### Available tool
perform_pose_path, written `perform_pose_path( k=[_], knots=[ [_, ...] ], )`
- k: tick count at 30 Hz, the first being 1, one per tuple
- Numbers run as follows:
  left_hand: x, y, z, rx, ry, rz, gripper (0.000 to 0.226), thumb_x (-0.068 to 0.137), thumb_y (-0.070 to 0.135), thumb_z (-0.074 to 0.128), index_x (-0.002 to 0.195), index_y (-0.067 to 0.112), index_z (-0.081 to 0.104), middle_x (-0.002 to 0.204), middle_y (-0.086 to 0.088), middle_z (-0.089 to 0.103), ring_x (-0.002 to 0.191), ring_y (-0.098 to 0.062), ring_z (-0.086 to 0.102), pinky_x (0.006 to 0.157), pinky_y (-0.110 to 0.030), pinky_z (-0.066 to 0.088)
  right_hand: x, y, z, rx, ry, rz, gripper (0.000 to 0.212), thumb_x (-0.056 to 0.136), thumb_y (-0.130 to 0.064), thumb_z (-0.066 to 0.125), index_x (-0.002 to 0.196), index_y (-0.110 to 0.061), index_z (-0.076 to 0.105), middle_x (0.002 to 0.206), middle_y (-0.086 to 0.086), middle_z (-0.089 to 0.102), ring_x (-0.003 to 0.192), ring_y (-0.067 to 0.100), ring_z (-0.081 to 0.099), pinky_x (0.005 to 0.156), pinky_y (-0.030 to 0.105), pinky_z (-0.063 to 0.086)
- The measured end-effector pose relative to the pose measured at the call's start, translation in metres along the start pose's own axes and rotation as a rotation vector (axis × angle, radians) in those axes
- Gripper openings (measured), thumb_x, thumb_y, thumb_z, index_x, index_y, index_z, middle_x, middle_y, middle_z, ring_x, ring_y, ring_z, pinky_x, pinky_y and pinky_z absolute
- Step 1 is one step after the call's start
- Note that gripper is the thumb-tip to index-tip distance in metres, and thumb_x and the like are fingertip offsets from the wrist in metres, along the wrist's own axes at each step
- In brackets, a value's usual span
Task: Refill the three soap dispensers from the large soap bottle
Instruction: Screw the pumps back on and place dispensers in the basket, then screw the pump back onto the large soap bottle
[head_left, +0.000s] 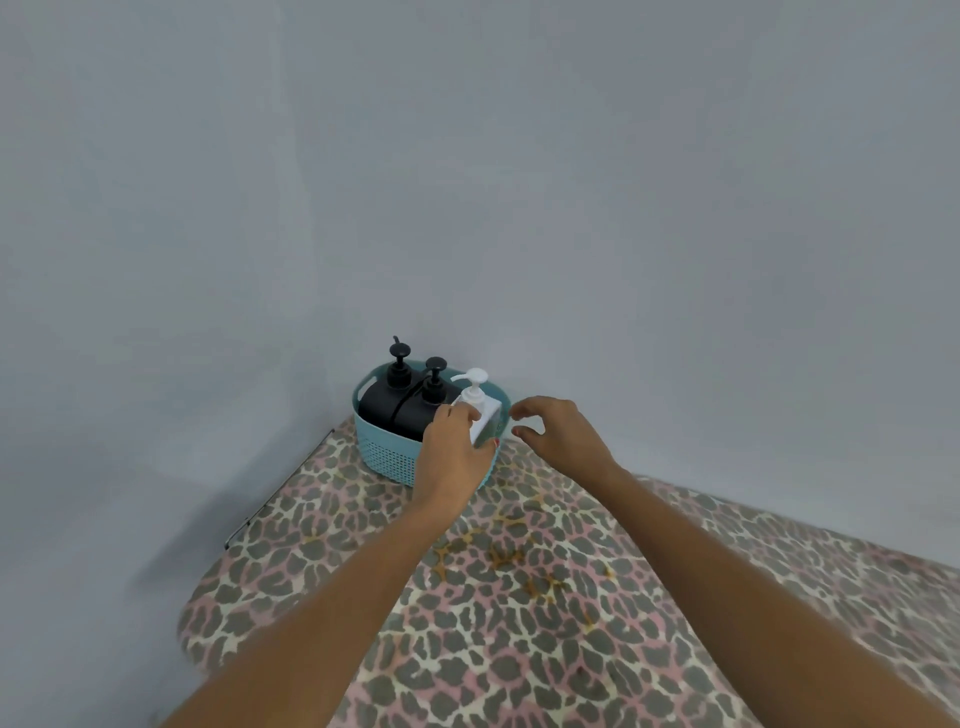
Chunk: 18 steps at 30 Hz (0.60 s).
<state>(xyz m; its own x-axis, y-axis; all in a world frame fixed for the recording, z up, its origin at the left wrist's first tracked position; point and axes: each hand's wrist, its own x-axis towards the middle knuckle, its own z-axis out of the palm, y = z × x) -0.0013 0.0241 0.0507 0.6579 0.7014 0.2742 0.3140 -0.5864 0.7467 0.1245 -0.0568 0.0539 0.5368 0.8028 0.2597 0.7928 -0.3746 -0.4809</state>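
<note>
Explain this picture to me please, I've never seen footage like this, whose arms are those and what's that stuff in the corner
This is one picture from a camera worn on a person's head, looking forward and down, so the two bare arms coming in from the bottom are the wearer's own. No robot is involved.

In front is a surface covered with a leopard-print cloth, pushed against a plain grey wall. At its far end stands a light blue basket. Inside are two black pump dispensers and a white pump bottle.

The left hand grips the white bottle by its side. The right hand hovers just right of it, fingers curled but open, touching nothing that I can see.

A few yellowish stains mark the cloth nearer the camera.
</note>
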Motion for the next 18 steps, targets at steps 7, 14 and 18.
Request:
perform_pose_path(
  k=[7,14,18],
  knots=[
    [-0.029,0.028,0.012,-0.086,-0.08,0.052,0.039,0.085,0.02,0.062,0.121,0.009,0.051,0.125,-0.006,0.055,0.117,-0.019,0.05,0.093,-0.027,0.039,-0.057,0.011,-0.033,0.005,0.091,0.071,0.025,0.087,-0.019,0.061,0.112,-0.013,0.063,0.115,0.001,0.065,0.11,0.016,0.056,0.095,0.033,0.046],
    [-0.065,0.073,0.044,-0.165,-0.169,0.135,0.038,0.083,0.016,0.064,0.119,0.011,0.052,0.121,-0.005,0.057,0.115,-0.018,0.052,0.093,-0.023,0.037,-0.128,0.038,-0.073,-0.024,0.197,0.171,0.025,0.087,-0.022,0.062,0.112,-0.014,0.063,0.114,-0.001,0.063,0.107,0.012,0.057,0.086,0.021,0.042],
    [-0.087,0.1,0.069,-0.198,-0.23,0.18,0.038,0.083,0.017,0.065,0.118,0.01,0.052,0.12,-0.006,0.057,0.112,-0.018,0.053,0.09,-0.022,0.038,-0.172,0.057,-0.094,-0.03,0.247,0.22,0.026,0.087,-0.019,0.062,0.111,-0.009,0.063,0.113,0.004,0.064,0.105,0.015,0.058,0.086,0.018,0.039]
  ],
)
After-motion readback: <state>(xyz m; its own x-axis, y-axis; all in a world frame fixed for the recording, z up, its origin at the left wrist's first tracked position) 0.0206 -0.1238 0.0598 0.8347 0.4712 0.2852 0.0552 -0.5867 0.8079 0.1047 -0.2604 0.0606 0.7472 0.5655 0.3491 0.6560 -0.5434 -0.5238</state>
